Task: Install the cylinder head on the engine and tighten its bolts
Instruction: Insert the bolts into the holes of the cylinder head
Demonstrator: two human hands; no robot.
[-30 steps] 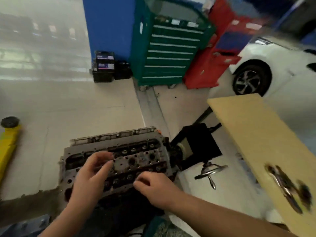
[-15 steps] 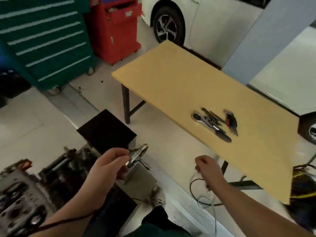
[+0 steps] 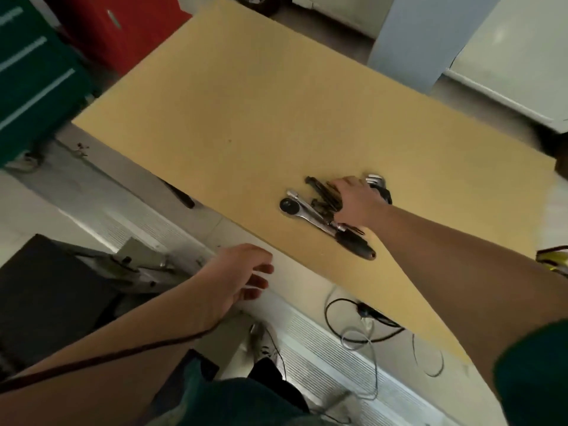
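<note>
The engine and cylinder head are out of view. On the yellow table (image 3: pixel 246 103) lies a small pile of tools: a ratchet wrench (image 3: pixel 310 215) with a black handle, a bundle of dark rods or keys (image 3: pixel 321 192), and a silver key set (image 3: pixel 375 179). My right hand (image 3: pixel 356 199) rests palm down on this pile, its fingers over the dark pieces; whether it grips any of them is hidden. My left hand (image 3: pixel 238 276) hovers open just off the table's near edge and holds nothing.
A black stand (image 3: pixel 46 296) with metal parts sits at the lower left. Loose cables (image 3: pixel 362 327) lie on the floor under the table edge. A green tool cabinet (image 3: pixel 27 87) and a red one (image 3: pixel 123 29) stand at the far left.
My view has swung from the cylinder head over to the table. My right hand has reached onto the tool pile. My left hand has opened and moved toward the table edge.
</note>
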